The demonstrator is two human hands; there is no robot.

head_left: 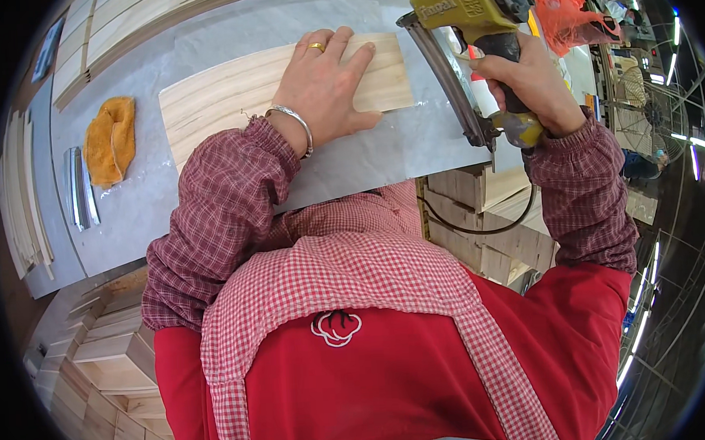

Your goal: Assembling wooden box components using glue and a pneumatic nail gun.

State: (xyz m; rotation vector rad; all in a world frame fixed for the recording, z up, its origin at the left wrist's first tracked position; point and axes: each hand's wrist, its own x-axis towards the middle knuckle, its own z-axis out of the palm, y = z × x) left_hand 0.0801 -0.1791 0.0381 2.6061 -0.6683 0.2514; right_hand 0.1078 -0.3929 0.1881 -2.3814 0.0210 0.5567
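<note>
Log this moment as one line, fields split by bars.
left hand: spread on wooden board | right hand: grips nail gun | orange cloth: on worktable, left of wooden board

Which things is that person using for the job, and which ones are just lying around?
In use:
nail gun, in the right hand
wooden board, under the left hand

Seemingly just lying around:
orange cloth
shiny metal strips beside it
red plastic bag
</note>
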